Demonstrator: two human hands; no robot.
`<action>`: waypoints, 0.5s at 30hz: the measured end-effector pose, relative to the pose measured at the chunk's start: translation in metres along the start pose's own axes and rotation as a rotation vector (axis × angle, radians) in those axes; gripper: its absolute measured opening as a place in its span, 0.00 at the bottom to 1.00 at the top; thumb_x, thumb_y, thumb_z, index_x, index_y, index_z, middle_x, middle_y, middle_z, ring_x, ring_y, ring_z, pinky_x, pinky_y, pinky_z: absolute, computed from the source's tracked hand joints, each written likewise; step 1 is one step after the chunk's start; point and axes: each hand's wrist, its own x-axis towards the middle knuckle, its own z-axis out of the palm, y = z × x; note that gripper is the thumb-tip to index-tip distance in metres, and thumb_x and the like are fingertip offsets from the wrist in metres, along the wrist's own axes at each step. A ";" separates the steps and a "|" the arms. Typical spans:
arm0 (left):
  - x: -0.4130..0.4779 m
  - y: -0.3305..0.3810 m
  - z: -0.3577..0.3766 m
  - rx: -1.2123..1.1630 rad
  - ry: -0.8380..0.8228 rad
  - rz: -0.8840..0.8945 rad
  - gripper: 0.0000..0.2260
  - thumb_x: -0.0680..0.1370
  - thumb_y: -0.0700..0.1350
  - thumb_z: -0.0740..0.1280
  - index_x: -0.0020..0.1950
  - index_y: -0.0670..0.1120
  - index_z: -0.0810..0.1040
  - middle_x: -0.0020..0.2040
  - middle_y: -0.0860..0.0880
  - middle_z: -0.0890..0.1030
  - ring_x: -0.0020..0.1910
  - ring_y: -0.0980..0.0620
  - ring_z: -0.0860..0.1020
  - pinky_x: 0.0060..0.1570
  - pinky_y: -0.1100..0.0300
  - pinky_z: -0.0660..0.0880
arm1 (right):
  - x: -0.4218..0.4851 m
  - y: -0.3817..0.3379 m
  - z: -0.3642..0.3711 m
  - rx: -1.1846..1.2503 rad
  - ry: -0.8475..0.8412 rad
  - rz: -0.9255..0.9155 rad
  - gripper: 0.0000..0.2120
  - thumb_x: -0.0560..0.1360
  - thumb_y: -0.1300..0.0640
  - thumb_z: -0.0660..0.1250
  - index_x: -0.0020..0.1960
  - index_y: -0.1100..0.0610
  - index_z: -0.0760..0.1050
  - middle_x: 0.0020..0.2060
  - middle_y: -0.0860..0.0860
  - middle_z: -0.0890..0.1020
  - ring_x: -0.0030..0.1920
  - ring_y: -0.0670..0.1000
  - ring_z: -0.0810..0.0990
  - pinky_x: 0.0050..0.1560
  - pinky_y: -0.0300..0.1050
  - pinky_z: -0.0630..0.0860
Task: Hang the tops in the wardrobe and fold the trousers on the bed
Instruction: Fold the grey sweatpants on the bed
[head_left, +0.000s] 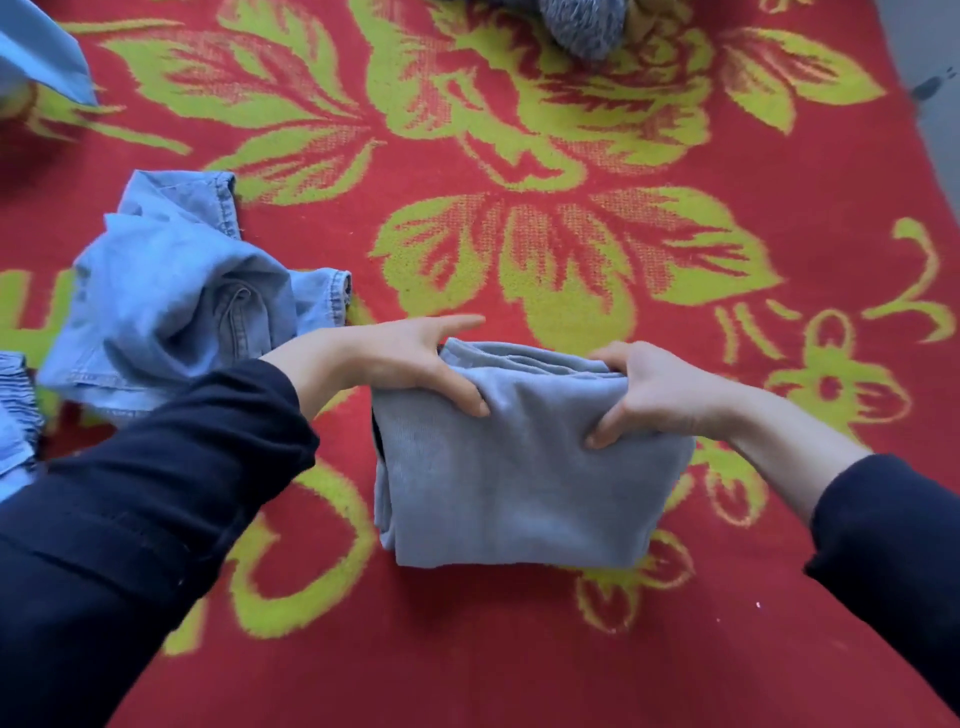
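Note:
Grey-blue trousers (524, 483) lie folded into a thick square bundle on the bed, which is covered by a red blanket with yellow-green flowers (519, 649). My left hand (410, 364) grips the bundle's far left corner, thumb on top and fingers stretched along the far edge. My right hand (654, 389) grips the far right corner, thumb pressed on the top layer and fingers curled over the fold. Both arms wear dark sleeves.
A crumpled light-blue denim garment (171, 306) lies to the left of the bundle. More blue striped fabric (18, 415) shows at the left edge, a blue cloth (41, 52) at the top left, and a grey speckled knit (587, 26) at the top.

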 end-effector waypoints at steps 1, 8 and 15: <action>-0.012 0.002 0.006 0.037 -0.030 0.021 0.43 0.59 0.63 0.76 0.72 0.62 0.65 0.65 0.64 0.72 0.63 0.61 0.72 0.63 0.58 0.70 | -0.010 0.000 0.005 -0.034 0.023 -0.030 0.22 0.52 0.50 0.77 0.45 0.53 0.79 0.43 0.49 0.81 0.44 0.47 0.80 0.42 0.43 0.76; -0.086 -0.008 0.087 0.369 0.315 0.138 0.18 0.63 0.63 0.70 0.45 0.52 0.78 0.39 0.54 0.79 0.40 0.56 0.76 0.44 0.52 0.75 | -0.081 0.000 0.061 -0.114 0.149 -0.155 0.18 0.61 0.48 0.76 0.45 0.49 0.73 0.34 0.45 0.81 0.35 0.44 0.78 0.36 0.45 0.74; -0.194 -0.018 0.181 0.221 0.633 0.178 0.20 0.66 0.62 0.67 0.49 0.49 0.80 0.40 0.54 0.78 0.42 0.54 0.75 0.42 0.56 0.71 | -0.170 -0.022 0.104 -0.184 0.150 -0.337 0.19 0.63 0.52 0.79 0.46 0.49 0.72 0.30 0.48 0.79 0.25 0.44 0.71 0.25 0.43 0.70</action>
